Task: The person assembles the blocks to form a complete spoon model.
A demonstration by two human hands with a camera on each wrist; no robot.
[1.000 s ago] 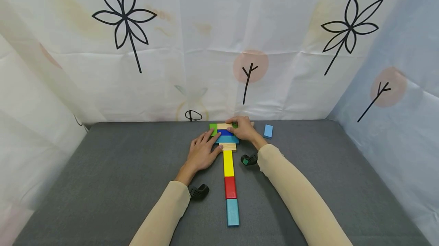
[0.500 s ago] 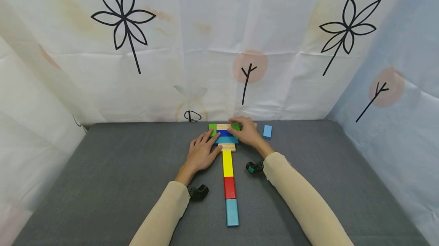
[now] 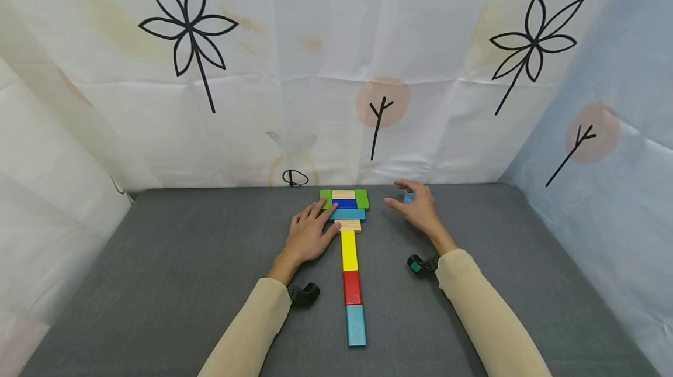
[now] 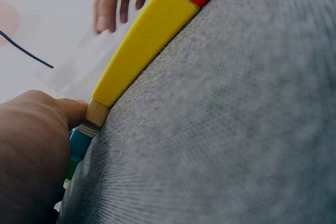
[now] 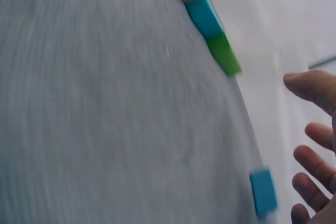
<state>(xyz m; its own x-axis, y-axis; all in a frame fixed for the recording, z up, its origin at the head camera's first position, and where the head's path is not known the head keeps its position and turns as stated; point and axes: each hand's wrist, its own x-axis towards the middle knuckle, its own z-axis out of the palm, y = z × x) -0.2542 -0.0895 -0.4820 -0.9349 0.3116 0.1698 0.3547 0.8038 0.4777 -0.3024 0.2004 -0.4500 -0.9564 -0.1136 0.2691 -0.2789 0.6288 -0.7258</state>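
Observation:
A row of wooden blocks runs up the table: a teal block (image 3: pixel 356 325), a red block (image 3: pixel 352 287) and a yellow block (image 3: pixel 349 251). Above come a plain wood block (image 3: pixel 349 225) and a wider blue block (image 3: pixel 351 214). At the top, a left green block (image 3: pixel 324 194) and a right green block (image 3: pixel 362 199) flank a dark blue block (image 3: pixel 347 204) and another plain one (image 3: pixel 343 194). My left hand (image 3: pixel 309 237) rests with spread fingers along their left side, thumb at the plain wood block. My right hand (image 3: pixel 420 210), fingers apart, is over a light blue block (image 3: pixel 408 197), partly hidden behind it.
Grey cloth covers the table (image 3: pixel 184 283). A white curtain (image 3: pixel 326 44) with plant drawings hangs right behind its back edge, close beyond the top blocks. A black wrist device (image 3: pixel 304 294) sits on the left wrist and another (image 3: pixel 422 265) on the right.
My right hand has left the right green block and moved right to the light blue block. The right green block now shows fully. My left hand has stayed in place.

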